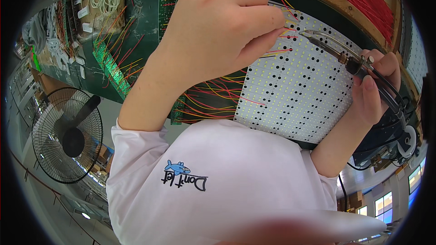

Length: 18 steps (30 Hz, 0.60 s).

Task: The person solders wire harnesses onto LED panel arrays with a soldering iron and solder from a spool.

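A left hand (pixel 227 22) pinches a thin red wire (pixel 289 29) over a white, black-dotted rectangular board (pixel 290 91), centre-right of frame; at right, a right hand (pixel 373 94) grasps a black-and-metal soldering iron (pixel 353 65).

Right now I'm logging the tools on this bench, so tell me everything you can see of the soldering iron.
The soldering iron has a slim, grey metal-looking shaft tapering to a tip, a dark collar, and a thin curved metallic tube alongside, with a silvery knob near the collar. It slants over the white dotted board, tip toward the upper left, held in the fingers of the right hand, which partly hide its handle. Whether the tip touches anything is unclear.
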Available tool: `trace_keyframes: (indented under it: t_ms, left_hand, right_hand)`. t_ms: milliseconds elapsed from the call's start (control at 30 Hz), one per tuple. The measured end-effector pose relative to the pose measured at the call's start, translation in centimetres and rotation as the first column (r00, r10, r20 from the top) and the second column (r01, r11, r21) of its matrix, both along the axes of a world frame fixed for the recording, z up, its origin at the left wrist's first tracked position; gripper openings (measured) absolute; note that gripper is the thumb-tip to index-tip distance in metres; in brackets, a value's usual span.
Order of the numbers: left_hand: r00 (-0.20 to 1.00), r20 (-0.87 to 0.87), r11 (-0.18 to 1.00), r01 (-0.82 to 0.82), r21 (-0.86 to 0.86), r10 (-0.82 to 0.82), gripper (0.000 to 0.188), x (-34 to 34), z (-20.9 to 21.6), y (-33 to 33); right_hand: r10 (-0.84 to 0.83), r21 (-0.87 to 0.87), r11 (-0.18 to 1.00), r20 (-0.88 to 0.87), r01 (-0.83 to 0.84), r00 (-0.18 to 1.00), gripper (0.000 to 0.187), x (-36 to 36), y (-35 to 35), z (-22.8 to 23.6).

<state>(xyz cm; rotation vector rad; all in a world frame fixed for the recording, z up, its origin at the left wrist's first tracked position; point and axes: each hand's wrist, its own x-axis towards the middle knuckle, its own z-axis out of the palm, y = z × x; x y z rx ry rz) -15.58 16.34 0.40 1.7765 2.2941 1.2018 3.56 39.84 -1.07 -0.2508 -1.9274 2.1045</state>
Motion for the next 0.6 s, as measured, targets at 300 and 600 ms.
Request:
trace_keyframes:
  t_ms: [300, 600]
  left_hand:
    - [0.999, -0.038, 0.999, 0.019, -0.032, -0.02, 0.012, -0.04, -0.41, -0.18]
    - [0.999, -0.037, 0.999, 0.006, -0.037, -0.008, 0.014, 0.07, -0.43, -0.18]
  right_hand:
    - [-0.068, 0.096, 0.993, -0.04, 0.072, 0.997, 0.034, -0.58, -0.63, -0.2]
    - [-0.063, 0.148, 0.987, -0.029, 0.067, 0.998, 0.033, -0.71, -0.71, 0.01]
